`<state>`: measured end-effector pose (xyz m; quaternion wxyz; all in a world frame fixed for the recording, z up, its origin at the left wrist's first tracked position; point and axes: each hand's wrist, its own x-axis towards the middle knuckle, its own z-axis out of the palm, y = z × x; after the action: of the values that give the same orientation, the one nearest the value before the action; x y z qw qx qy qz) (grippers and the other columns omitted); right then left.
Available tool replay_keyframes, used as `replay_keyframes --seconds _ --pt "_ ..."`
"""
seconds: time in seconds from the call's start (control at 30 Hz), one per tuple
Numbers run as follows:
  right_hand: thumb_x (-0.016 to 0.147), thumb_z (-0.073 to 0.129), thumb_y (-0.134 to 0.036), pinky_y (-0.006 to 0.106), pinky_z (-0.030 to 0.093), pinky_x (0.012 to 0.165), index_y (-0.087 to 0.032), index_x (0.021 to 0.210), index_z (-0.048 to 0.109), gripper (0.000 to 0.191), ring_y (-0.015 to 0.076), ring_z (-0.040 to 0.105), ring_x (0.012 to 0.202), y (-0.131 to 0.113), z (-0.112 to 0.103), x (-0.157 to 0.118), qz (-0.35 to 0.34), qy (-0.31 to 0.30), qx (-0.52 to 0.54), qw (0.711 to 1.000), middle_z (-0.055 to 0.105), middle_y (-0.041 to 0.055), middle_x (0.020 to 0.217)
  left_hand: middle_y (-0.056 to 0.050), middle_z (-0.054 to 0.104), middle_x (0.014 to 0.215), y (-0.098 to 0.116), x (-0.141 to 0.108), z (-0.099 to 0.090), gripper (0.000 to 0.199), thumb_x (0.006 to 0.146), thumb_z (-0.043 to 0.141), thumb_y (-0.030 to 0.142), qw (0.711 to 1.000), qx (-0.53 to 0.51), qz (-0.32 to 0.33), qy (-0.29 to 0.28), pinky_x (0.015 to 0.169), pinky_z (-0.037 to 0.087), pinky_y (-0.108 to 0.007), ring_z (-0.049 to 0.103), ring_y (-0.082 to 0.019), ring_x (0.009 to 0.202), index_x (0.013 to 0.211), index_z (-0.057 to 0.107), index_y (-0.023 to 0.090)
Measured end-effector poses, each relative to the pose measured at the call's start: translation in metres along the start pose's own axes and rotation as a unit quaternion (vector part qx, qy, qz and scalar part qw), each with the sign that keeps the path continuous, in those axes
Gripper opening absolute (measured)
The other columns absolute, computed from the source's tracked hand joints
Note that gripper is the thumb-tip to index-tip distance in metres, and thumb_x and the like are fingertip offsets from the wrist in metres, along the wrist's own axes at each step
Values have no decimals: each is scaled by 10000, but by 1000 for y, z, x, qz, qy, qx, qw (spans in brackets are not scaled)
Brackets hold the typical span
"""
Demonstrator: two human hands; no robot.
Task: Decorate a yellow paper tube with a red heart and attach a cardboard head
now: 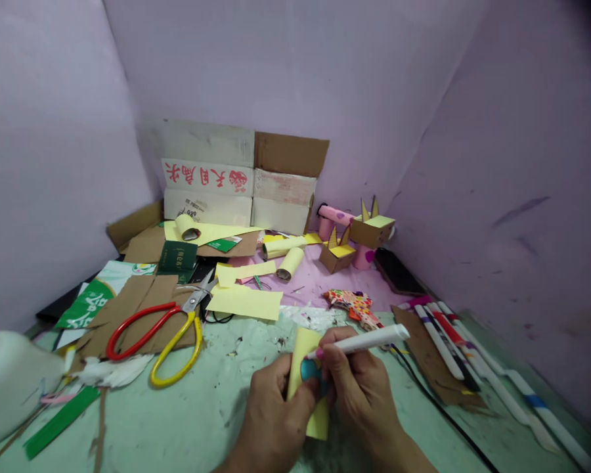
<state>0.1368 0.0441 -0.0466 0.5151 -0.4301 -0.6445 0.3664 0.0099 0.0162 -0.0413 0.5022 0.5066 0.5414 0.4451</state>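
Observation:
Near the table's front edge, my left hand (278,410) grips a pale yellow piece of paper (303,343), thumb across its front. Whether that piece is flat or rolled, I cannot tell. It carries a rounded blue patch (308,369), partly behind my thumb. My right hand (367,394) is closed around a white marker (372,339), whose pink end points at the top of the blue patch. Fingers hide part of the pen and paper. Left of my hands lie scissors (191,309) with one red and one yellow handle.
Several white markers (440,341) lie at right on brown cardboard (416,348), near a black cable (438,407). Behind are yellow paper rolls (290,263), yellow sheets (249,302), small eared cardboard boxes (337,258), a phone (398,271) and a glue gun (352,302) with patterned covering.

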Motion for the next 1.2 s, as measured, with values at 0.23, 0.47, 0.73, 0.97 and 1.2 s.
replay_keyframes --seconds 0.23,0.47,0.73,0.97,1.2 --pt "946 475 -391 203 343 397 -203 801 547 248 99 429 421 -2 1 3 3 10 21 1000 463 -61 545 -31 633 690 -3 0 2 298 772 617 448 999 -32 -8 6 563 417 -237 546 -179 650 796 676 157" --pt "933 485 -290 208 366 439 -201 790 547 179 111 479 473 -9 1 3 -48 20 -22 998 493 -50 566 -22 626 668 1 0 1 349 760 644 487 998 -55 -5 13 562 410 -234 535 -170 632 821 682 145" --pt "930 478 -257 204 370 436 -198 796 543 160 105 487 473 -9 0 5 -93 29 -37 995 517 -40 594 -27 648 663 6 -1 1 429 702 693 538 997 -75 -13 19 550 433 -244 558 -183 632 839 692 132" --pt "928 479 -268 215 384 454 -197 791 549 170 113 498 491 -8 0 5 -83 27 -36 996 531 -32 605 -31 664 654 9 -2 1 436 690 713 534 996 -78 -9 36 547 450 -244 576 -187 630 837 696 125" --pt "905 482 -212 199 337 406 -199 769 540 148 93 438 450 -12 -4 4 -116 21 -51 992 516 -39 576 -36 690 681 10 -2 1 434 679 721 527 995 -88 -14 38 572 483 -258 627 -219 672 858 697 132"
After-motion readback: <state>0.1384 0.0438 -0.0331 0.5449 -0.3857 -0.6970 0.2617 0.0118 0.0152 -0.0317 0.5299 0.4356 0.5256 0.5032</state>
